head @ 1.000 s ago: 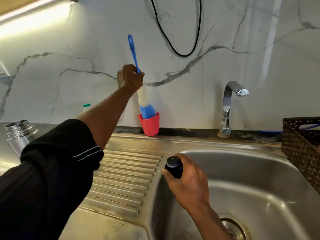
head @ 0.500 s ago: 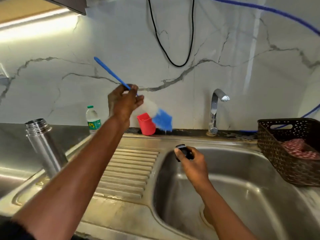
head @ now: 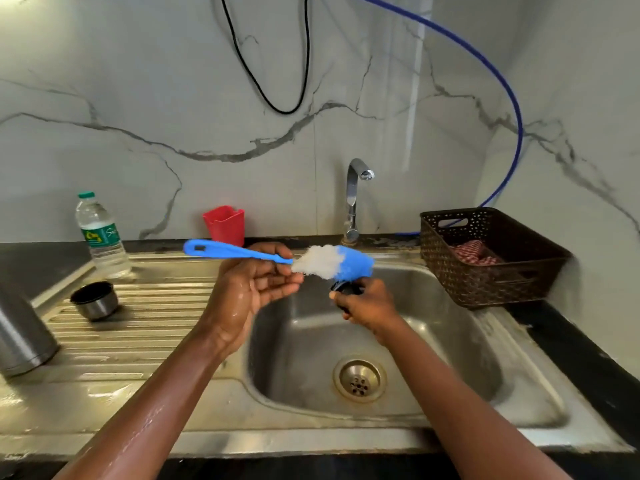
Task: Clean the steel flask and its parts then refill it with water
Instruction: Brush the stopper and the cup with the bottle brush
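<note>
My left hand point(head: 252, 289) is wet, with the fingers loosely curled round the thin blue plastic handle of the bottle brush point(head: 242, 252). Its fluffy white-and-blue head lies level over the steel sink basin point(head: 450, 348). My right hand point(head: 369, 306) is closed round a small black stopper point(head: 349, 289) right under the bristles. It's mostly buried in my fingers, so I can't tell its shape. The round steel cup point(head: 94, 300) sits near the left edge of the ribbed drainboard point(head: 156, 327). The smooth flask point(head: 20, 334) stands at the far left, cut off by the frame.
</note>
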